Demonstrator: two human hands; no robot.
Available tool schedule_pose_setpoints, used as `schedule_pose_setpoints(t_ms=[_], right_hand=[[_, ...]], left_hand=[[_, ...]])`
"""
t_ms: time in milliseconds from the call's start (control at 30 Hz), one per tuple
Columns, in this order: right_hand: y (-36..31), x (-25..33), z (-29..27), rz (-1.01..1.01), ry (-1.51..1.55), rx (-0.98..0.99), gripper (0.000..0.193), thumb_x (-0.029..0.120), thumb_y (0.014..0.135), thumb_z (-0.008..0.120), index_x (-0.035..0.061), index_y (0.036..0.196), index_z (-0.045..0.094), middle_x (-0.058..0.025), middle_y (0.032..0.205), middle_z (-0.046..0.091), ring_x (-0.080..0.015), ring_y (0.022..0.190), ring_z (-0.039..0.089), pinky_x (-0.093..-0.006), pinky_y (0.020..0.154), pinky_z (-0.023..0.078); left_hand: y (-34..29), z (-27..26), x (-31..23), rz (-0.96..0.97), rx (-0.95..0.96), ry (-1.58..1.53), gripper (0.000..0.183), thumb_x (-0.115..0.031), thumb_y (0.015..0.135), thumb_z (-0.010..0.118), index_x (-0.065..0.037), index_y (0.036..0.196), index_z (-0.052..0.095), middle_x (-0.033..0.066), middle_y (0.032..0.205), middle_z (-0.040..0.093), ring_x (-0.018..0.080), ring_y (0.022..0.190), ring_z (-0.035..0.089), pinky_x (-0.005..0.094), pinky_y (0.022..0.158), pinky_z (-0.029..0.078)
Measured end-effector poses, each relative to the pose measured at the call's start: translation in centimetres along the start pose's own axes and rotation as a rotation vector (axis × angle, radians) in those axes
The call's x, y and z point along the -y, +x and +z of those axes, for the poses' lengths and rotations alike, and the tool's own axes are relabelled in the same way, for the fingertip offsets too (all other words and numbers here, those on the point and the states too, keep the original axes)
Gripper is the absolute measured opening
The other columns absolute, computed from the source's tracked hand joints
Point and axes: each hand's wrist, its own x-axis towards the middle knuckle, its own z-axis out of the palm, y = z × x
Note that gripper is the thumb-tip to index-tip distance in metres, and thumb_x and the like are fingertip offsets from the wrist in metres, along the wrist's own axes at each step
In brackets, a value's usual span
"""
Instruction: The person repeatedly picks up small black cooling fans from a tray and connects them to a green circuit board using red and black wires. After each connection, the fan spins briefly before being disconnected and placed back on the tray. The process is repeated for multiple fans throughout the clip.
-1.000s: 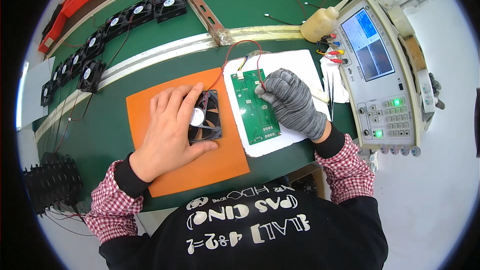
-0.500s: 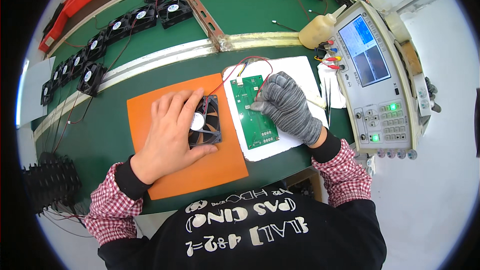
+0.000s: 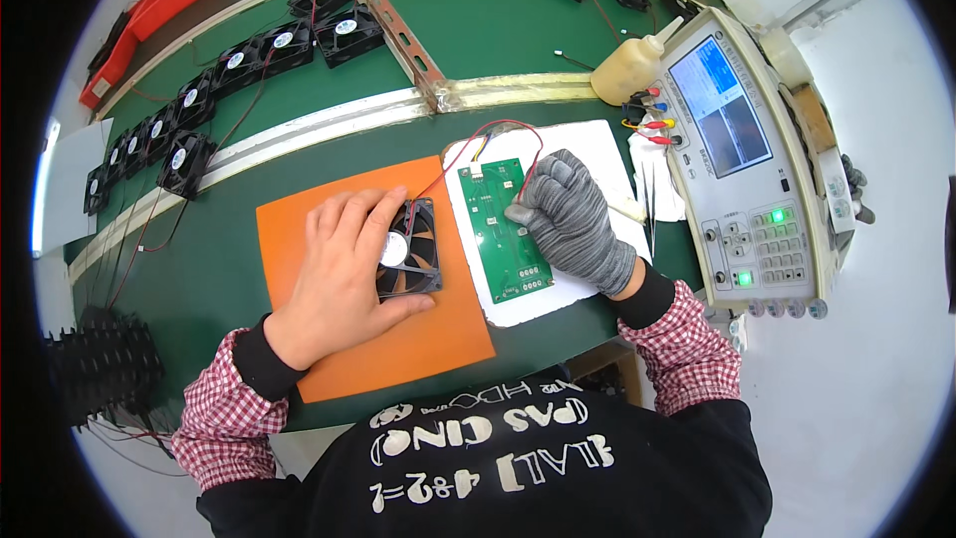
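Note:
A black square cooling fan point(image 3: 423, 251) with a white hub label lies on an orange mat point(image 3: 349, 359). My bare left hand point(image 3: 344, 259) is closed over its left side, fingers at the top edge and thumb at the bottom. From the fan a red wire point(image 3: 488, 126) loops up over a green circuit board point(image 3: 508, 259) and down into my right hand point(image 3: 573, 214). That hand wears a grey striped glove and is closed in a pinch on the wire, above the board's right side. The wire's end is hidden by the fingers. Small white sockets sit on the board.
A white pad point(image 3: 597, 154) lies under the board. At right stand a bench meter point(image 3: 737, 149) with lit screen, a squeeze bottle point(image 3: 627, 70) and tweezers point(image 3: 649, 194). Several fans point(image 3: 184, 164) line the far left. A metal rail point(image 3: 398, 35) crosses the back.
My gloved right hand has shifted slightly up and right over the board, uncovering another small white socket. My left hand stays on the fan.

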Motion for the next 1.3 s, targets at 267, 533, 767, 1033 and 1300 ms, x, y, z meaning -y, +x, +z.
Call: schedule_pose_setpoints(t_ms=[267, 533, 767, 1033, 1300], right_hand=[[0.2, -0.4, 0.0, 0.005, 0.076, 0.047, 0.017, 0.011, 0.069, 0.076, 0.0048, 0.076, 0.061, -0.0113, 0.086, 0.057, -0.0316, 0.087, 0.055, -0.0435, 0.083, 0.045], [0.0, -0.9, 0.2, -0.050, 0.088, -0.004, 0.019, 0.011, 0.068, 0.077, 0.0059, 0.073, 0.059, -0.0092, 0.085, 0.057, -0.0307, 0.084, 0.055, -0.0426, 0.080, 0.046], [0.3, -0.5, 0.5, -0.063, 0.005, 0.030, 0.019, 0.010, 0.067, 0.076, 0.0063, 0.076, 0.060, -0.0091, 0.087, 0.058, -0.0307, 0.087, 0.057, -0.0436, 0.079, 0.046], [-0.1, -0.4, -0.1, 0.046, 0.140, -0.181, 0.024, 0.018, 0.074, 0.078, 0.0075, 0.089, 0.063, -0.0088, 0.087, 0.058, -0.0283, 0.084, 0.058, -0.0408, 0.076, 0.048], [-0.7, -0.8, -0.8, 0.036, 0.033, -0.304, 0.040, 0.012, 0.078, 0.077, 0.0064, 0.114, 0.061, -0.0144, 0.110, 0.061, -0.0298, 0.101, 0.061, -0.0381, 0.086, 0.051]], left_hand=[[-1.9, -4.5, -2.0, 0.532, -0.580, 0.435, 0.073, -0.047, 0.074, 0.077, -0.006, 0.129, 0.053, 0.0065, 0.104, 0.067, 0.0263, 0.097, 0.059, 0.0355, 0.084, 0.046], [-2.8, -7.3, -4.4, 0.091, -0.171, -0.882, 0.039, -0.032, 0.089, 0.063, 0.002, 0.106, 0.057, 0.0183, 0.081, 0.065, 0.0308, 0.071, 0.062, 0.0427, 0.067, 0.053], [-0.5, -7.1, -2.4, 0.447, -0.465, 0.269, 0.093, -0.053, 0.064, 0.083, 0.002, 0.130, 0.048, 0.0229, 0.118, 0.061, 0.0353, 0.101, 0.062, 0.0428, 0.093, 0.048], [15.5, -0.3, 10.3, 0.085, -0.529, 0.191, 0.076, -0.043, 0.089, 0.064, 0.003, 0.143, 0.037, 0.0253, 0.149, 0.036, 0.0365, 0.137, 0.038, 0.0459, 0.110, 0.036], [15.1, -1.0, 11.1, 0.096, -0.260, 0.160, 0.071, -0.030, 0.058, 0.083, -0.003, 0.117, 0.055, 0.0156, 0.114, 0.054, 0.0341, 0.106, 0.049, 0.0420, 0.091, 0.040]])
